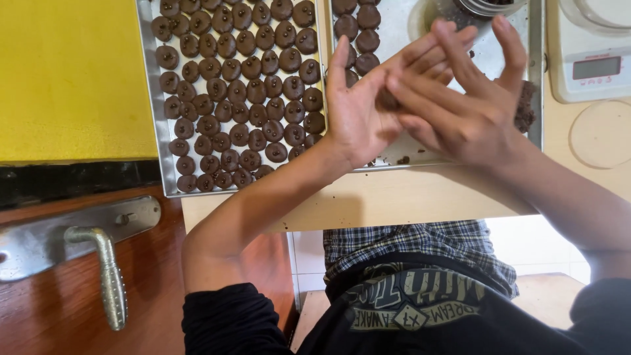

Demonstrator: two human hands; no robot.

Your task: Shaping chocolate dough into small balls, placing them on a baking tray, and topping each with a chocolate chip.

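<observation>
My left hand (358, 115) lies palm up over the near edge of the right metal tray (536, 79). My right hand (463, 108) presses flat across it with fingers spread. A small dark brown piece of dough (388, 100) shows between the two palms. The left metal tray (152, 98) beside my left hand is packed with several rows of round chocolate cookies (240, 85). The right tray holds a short column of the same cookies (361, 33) at its left side. A lump of dark dough (526, 105) sits by its right rim.
A white kitchen scale (588, 62) stands at the top right with a round pale lid (601, 135) below it. A dark-rimmed container (490, 6) sits at the tray's far edge. A yellow surface (72, 72) and a wooden door with a metal handle (108, 276) are at left.
</observation>
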